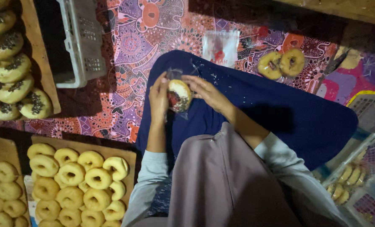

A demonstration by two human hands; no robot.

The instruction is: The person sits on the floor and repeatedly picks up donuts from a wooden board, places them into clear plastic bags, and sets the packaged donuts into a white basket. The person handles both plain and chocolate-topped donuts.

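Both hands are up over the dark blue lap, closed around one filled doughnut (179, 95) in a clear plastic bag (175, 75) — the left hand (159, 97) grips it from the left with fingers curled and the thumb against its edge, the right hand (204, 90) meets it from the right, fingertips pinching the top rim. Bag film pokes up just above the fingers. Beyond the right fingers, well apart, two bagged ring doughnuts (281, 64) lie on the patterned mat (154, 33), and a flat empty bag (220, 47) sits straight ahead of the fingertips. Out past the left fingers — a grey crate (80, 42), a board of sprinkled doughnuts (13, 73), and nearer the body a wooden tray of plain rings (76, 183).
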